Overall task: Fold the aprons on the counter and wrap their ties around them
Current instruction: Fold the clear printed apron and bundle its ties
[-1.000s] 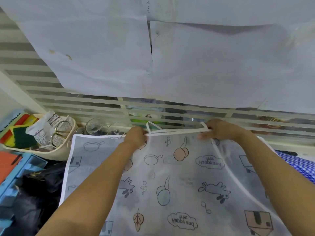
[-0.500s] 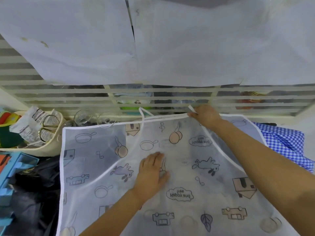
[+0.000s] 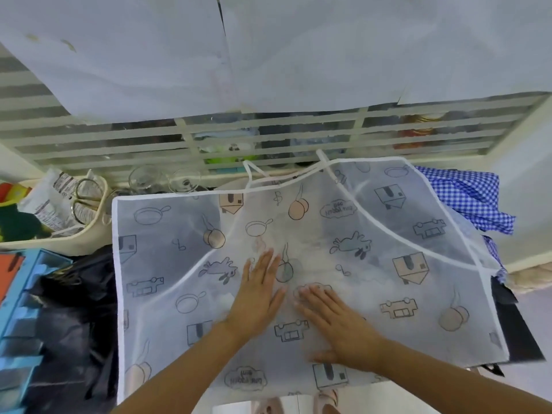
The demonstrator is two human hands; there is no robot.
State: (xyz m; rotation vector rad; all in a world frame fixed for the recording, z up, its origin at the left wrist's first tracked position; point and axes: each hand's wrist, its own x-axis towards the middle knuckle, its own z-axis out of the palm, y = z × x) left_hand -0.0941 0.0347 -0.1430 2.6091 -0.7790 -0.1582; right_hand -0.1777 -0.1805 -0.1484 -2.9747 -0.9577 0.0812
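A translucent white apron [image 3: 388,234] printed with pans, houses and chickens lies spread flat over the counter. Its white neck ties [image 3: 257,174] loop at the far edge by the slatted window. My left hand [image 3: 258,294] presses flat on the apron's middle with straight fingers. Just to its right, my right hand [image 3: 337,321] also lies flat on the cloth, fingers pointing up and left. A blue checked apron [image 3: 472,195] sits bunched at the far right, partly under the white one.
A cream basket [image 3: 74,237] with packets and scissors stands at the far left, with two glasses [image 3: 161,180] behind the apron's corner. A black bag [image 3: 74,309] and a blue tray [image 3: 21,309] fill the left side. A slatted window [image 3: 268,132] bounds the back.
My right hand has let go of the tie at the far edge and come down flat beside my left hand. The apron's top now lies spread against the window.
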